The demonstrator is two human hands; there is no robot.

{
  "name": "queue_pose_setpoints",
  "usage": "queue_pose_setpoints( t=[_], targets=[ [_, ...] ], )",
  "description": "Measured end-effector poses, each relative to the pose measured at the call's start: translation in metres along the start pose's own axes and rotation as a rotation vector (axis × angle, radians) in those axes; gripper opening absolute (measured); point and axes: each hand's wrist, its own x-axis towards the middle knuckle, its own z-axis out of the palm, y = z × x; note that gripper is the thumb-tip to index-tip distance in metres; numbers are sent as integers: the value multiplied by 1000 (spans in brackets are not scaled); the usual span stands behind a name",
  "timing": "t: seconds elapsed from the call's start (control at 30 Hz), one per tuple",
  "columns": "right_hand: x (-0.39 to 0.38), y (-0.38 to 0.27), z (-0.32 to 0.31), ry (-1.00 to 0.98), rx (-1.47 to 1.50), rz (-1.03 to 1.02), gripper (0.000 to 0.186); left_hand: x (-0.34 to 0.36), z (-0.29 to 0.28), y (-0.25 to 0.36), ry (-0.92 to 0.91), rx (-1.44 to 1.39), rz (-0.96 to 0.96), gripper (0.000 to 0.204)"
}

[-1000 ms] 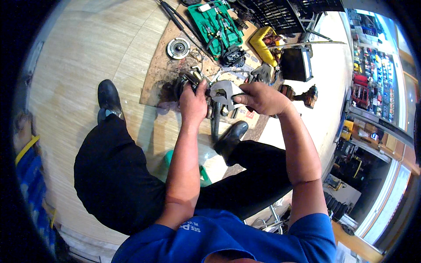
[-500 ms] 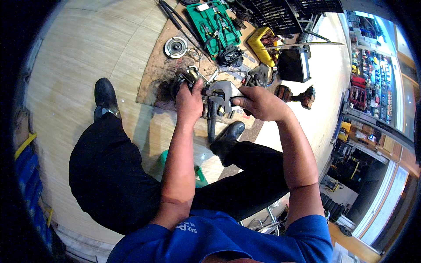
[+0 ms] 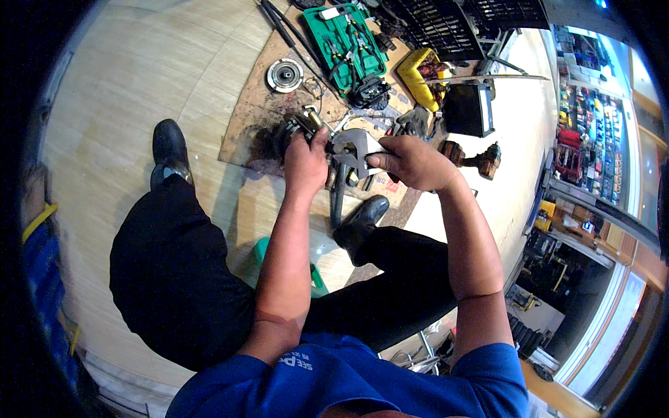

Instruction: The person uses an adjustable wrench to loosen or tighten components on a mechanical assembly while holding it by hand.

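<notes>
Pale floor (image 3: 125, 90) holds a brown board (image 3: 252, 97) with red print (image 3: 392, 185) near one edge. Over the board, the left hand (image 3: 305, 166) curls its fingers around a dark metal part (image 3: 300, 124). Just beside it, the right hand (image 3: 412, 161) has its fingers tight on a hooked grey tool (image 3: 359, 148). White letters (image 3: 300, 361) show on the blue shirt (image 3: 348, 369).

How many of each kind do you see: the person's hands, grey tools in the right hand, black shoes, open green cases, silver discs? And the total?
Left hand, right hand: 2
Grey tool: 1
Black shoes: 2
Green case: 1
Silver disc: 1
Total: 7
</notes>
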Motion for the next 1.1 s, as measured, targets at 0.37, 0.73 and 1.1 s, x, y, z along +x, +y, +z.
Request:
queue_pose_setpoints(
  t=[0.37,0.73,1.1],
  targets=[
    [-11,-6,29,48,212,269,46,0,7,-11,24,-136,-56,38],
    [-34,-57,88,148,1112,438,33,10,13,-30,-10,-309,-161,40],
    [-40,-11,5,97,270,203,35,7,7,-24,-30,-196,-56,42]
  ],
)
